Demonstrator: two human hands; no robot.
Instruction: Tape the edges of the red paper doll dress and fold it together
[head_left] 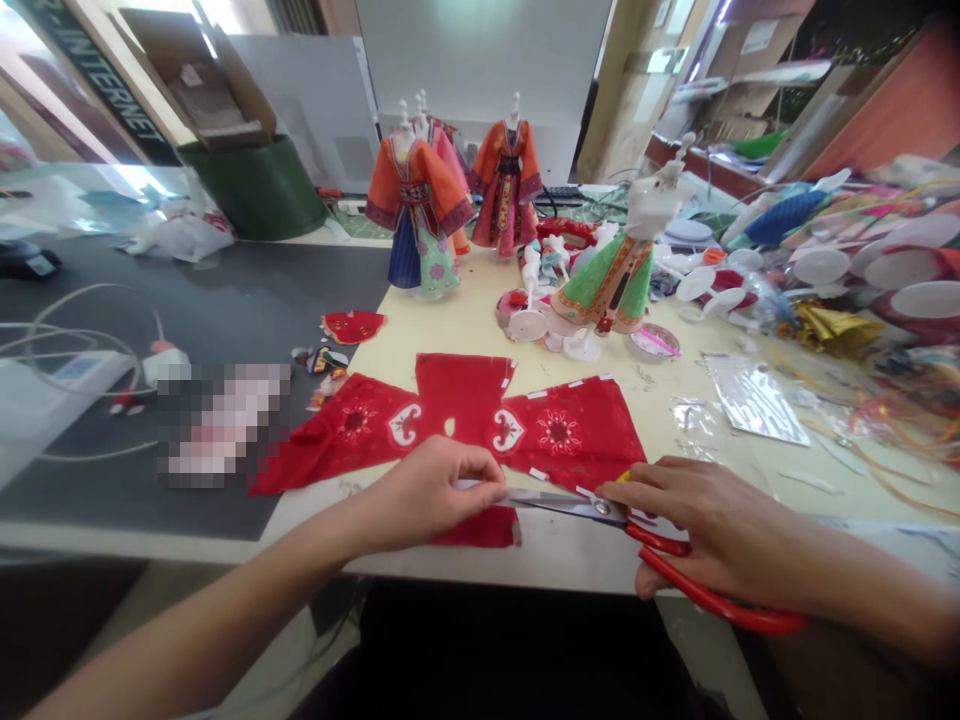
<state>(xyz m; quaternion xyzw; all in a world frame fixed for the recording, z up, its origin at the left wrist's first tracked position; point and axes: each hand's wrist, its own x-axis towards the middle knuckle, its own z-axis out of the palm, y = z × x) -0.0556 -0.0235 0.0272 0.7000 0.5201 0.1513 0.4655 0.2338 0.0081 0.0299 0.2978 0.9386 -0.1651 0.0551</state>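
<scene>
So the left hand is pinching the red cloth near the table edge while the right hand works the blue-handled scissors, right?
Not quite: the scissors have red handles, not blue, as the head view shows. The rest holds: the left hand pinches the red cloth near the table edge while the right hand works the scissors.

1. The left hand [435, 492] covers the tips of the scissors [577, 507] and the cloth edge pinched there.
2. The right hand [705, 535] hides most of the red handles.
3. A pixelated patch [223, 424] conceals something on the dark mat [225, 300].
4. The clutter [840, 270] at far right is blurred, perhaps plastic stands.
</scene>
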